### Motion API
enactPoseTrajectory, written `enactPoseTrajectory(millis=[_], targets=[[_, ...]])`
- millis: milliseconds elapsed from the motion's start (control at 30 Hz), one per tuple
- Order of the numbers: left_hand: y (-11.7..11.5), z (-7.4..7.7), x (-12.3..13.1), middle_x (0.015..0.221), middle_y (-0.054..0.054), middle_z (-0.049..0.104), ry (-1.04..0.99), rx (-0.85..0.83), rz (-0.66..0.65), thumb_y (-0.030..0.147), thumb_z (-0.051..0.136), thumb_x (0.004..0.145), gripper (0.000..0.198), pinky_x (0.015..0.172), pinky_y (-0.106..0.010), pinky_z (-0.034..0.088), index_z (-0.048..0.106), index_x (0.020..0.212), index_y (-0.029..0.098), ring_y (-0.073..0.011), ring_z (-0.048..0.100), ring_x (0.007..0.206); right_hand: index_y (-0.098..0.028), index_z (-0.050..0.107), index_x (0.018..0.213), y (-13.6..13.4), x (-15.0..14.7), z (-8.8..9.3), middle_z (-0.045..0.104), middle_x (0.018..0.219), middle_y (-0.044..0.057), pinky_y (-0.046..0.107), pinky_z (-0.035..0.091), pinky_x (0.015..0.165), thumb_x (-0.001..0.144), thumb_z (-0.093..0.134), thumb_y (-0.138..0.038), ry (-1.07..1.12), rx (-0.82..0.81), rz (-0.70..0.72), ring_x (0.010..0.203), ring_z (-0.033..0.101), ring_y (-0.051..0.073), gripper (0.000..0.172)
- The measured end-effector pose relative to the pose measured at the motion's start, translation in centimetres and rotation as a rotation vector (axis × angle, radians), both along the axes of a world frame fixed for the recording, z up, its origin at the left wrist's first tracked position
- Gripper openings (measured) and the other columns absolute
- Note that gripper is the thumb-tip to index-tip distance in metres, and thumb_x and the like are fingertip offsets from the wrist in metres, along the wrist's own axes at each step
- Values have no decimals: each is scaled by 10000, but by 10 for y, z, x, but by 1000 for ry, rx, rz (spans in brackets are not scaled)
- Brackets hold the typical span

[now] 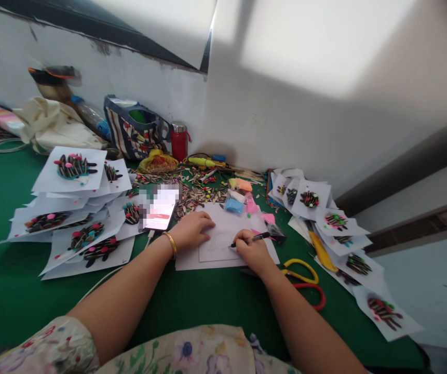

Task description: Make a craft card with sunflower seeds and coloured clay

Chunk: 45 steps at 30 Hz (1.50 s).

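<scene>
Paper [210, 255] white, pen [260, 237] slim, black

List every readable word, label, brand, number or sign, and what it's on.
None readable.
Phone: screen partly pixelated; any text on its red bar too small.
Plastic bottle: blue label too blurred.
Lower-left card: corner mark too small.
Sheet under the pen: faint drawn lines, no legible words.

Prob. a craft wkshop: seed-decorated cards [354, 248] are lining the green desk's [192, 306] R edge, loose seeds [184, 195] are littering its far edge, scissors [307, 284] are lying nr cards.
</scene>
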<state>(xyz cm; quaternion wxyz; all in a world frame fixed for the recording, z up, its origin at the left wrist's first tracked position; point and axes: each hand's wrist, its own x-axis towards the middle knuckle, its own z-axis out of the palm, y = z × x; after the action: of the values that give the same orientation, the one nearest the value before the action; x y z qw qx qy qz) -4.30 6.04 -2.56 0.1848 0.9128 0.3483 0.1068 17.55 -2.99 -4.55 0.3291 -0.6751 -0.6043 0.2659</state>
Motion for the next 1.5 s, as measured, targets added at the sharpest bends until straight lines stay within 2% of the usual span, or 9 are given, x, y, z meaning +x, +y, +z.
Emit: enactPoseTrajectory(millis=[467, 733, 1500], targets=[[0, -1, 0, 1179, -72, 622, -6, 10, -2, 247, 673, 756, 393, 997, -362, 416, 677, 1148, 212, -254, 562, 1088, -222, 616, 648, 0, 0, 6, 641, 665, -8, 258, 405, 616, 695, 471, -232, -10, -23, 27, 705, 581, 180, 153], [1, 0, 1, 1169, -68, 629, 0, 18, -7, 257, 688, 752, 389, 994, -355, 420, 680, 1139, 224, -250, 574, 1081, -221, 619, 655, 1, 1, 0, 642, 663, -13, 261, 397, 610, 700, 468, -230, -18, -5, 9, 696, 584, 179, 158], [2, -2, 0, 1173, -69, 631, -1, 25, -5, 250, 695, 748, 385, 991, -350, 419, 683, 1132, 218, -247, 570, 1090, -226, 611, 669, 2, 2, 1, 637, 671, -9, 271, 414, 623, 727, 466, -233, -17, 46, 1, 704, 581, 186, 157]])
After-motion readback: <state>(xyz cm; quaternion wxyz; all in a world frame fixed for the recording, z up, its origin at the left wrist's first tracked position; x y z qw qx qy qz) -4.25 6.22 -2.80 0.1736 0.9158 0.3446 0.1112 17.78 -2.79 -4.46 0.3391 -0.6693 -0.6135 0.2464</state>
